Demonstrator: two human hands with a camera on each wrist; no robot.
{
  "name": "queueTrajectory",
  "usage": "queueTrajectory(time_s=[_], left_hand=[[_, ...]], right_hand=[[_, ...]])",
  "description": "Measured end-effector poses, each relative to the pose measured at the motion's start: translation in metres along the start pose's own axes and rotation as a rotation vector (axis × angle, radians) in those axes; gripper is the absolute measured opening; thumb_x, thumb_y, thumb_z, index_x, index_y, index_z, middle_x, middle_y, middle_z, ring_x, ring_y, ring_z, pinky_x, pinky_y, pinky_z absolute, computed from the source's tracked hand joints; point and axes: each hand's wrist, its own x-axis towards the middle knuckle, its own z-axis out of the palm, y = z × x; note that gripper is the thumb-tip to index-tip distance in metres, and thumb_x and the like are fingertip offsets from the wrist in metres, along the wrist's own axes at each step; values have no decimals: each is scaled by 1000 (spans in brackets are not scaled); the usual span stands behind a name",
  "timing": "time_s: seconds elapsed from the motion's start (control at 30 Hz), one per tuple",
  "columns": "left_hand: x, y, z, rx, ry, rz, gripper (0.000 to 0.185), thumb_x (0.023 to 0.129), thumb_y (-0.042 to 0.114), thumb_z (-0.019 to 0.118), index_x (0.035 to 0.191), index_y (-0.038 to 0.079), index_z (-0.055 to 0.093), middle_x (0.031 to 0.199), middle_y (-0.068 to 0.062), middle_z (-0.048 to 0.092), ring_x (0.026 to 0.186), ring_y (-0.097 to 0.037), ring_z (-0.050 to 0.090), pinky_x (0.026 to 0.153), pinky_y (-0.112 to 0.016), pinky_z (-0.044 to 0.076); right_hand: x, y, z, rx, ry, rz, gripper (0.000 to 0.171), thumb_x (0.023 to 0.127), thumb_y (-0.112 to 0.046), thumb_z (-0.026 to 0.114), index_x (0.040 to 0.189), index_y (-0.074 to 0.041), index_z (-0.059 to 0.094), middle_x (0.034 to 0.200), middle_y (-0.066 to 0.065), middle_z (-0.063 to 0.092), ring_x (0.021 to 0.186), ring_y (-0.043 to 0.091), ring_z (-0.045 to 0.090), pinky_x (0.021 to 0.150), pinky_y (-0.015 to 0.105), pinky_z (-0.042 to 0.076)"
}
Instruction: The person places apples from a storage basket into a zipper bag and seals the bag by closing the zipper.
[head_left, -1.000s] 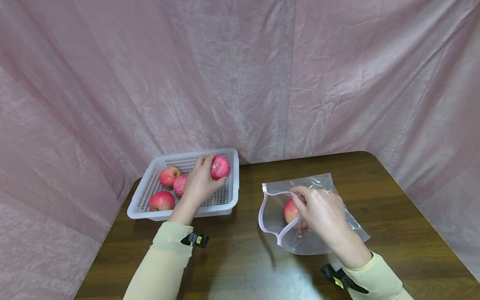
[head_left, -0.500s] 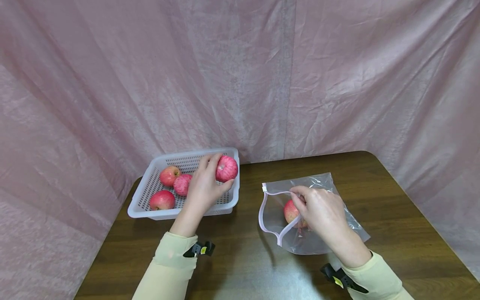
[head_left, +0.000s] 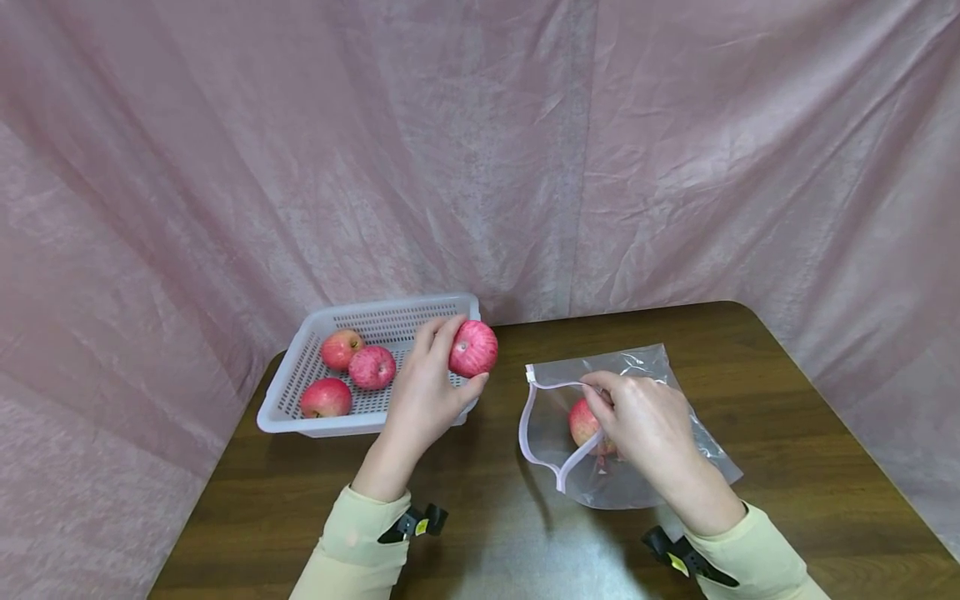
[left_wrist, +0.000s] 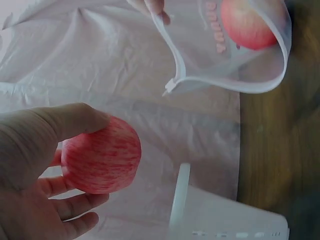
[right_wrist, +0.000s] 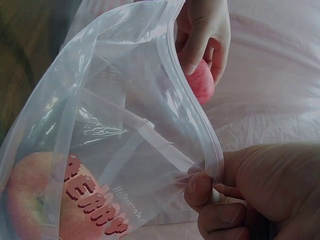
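Left hand (head_left: 427, 400) grip closed around a red apple (head_left: 473, 348) beside the white basket (head_left: 300, 375), right hand (head_left: 645, 425) pinching the open plastic bag (head_left: 637, 492) rim, one apple inside (head_left: 581, 421), on tabletop (head_left: 787, 433)

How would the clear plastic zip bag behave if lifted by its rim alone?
The clear plastic zip bag looks thin and floppy: its mouth gapes only where the right hand pinches the rim. With one red apple inside, it would probably sag and swing. The film may be slippery.

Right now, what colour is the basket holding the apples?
White basket, clearest in the head view.
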Motion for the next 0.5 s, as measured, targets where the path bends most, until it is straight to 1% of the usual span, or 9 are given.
queueTrajectory(time_s=[0.13, 0.2, 0.37, 0.5], left_hand=[[-6, 5, 4, -16, 14, 21, 86, 81, 21, 100, 154, 8, 58, 148, -19, 57, 125, -40, 66, 100, -58, 59], [-9, 7, 5, -21, 12, 20, 86, 81, 22, 99, 155, 9, 58, 150, -19, 56, 126, -40, 66, 98, -59, 60], [-15, 12, 9, -57, -16, 10, 86, 82, 22, 99, 157, 10, 56, 153, -18, 54, 126, -39, 67, 96, -60, 61], [-18, 18, 13, -99, -30, 22, 87, 82, 20, 99, 157, 9, 55, 152, -16, 55, 126, -36, 67, 96, -57, 62]], right_hand=[[0, 0, 0, -6, 2, -2, 11, 98, -20, 83, 108, -18, 87, 79, 7, 79, 61, 36, 70, 46, 49, 46], [-1, 0, 0, -8, 2, -3, 11, 98, -20, 82, 108, -18, 87, 78, 7, 79, 61, 36, 70, 46, 49, 46], [-1, 0, 1, -10, 1, -3, 11, 99, -20, 82, 108, -18, 87, 78, 7, 79, 61, 36, 70, 46, 49, 46], [-1, -1, 1, -7, -6, -1, 11, 99, -20, 81, 108, -18, 87, 78, 6, 79, 62, 37, 71, 46, 49, 46]])
